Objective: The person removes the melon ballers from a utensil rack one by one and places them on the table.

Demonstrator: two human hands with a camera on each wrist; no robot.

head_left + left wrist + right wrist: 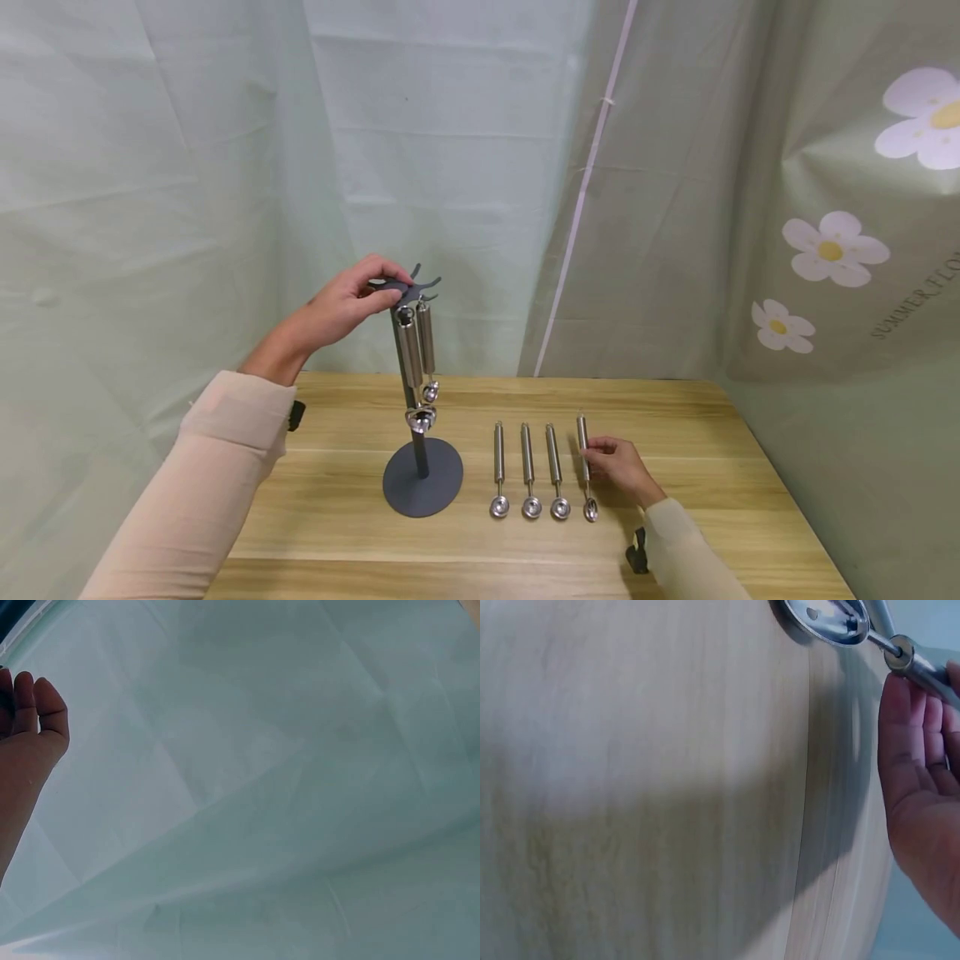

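A person works at a wooden surface [337,533] where a dark grey stand [422,479] rises from a round base, its hooked top [415,286] carrying two steel scoops [417,354] that hang bowl-down beside the post. The left hand [351,302] is raised to that top, fingers curled over the hooks and thumb beneath, steadying the stand; the left wrist view shows only the fingers against the pale curtain [187,167], so how firmly they grip cannot be told. To the right of the stand's base, four more scoops lie side by side, handles pointing away from the person and bowls toward them. The right hand [617,467] rests on the rightmost scoop [585,467], the one farthest from the stand, fingertips curled onto its handle; the right wrist view shows the fingers [915,727] against the handle near the neck, the bowl [829,619] flat on the wood. The scoop does not appear lifted. Judged from this, the step in hand is taking up the next scoop while the stand is held steady. The next move would seem to call for a secure pinch on the handle, a lift clear of the three neighbours [528,471] lying just beside it, and a carry leftward to a free hook at the stand's top, with the handle end offered up so its hole can catch. A flowered cloth [832,250] hangs to the stand's right.
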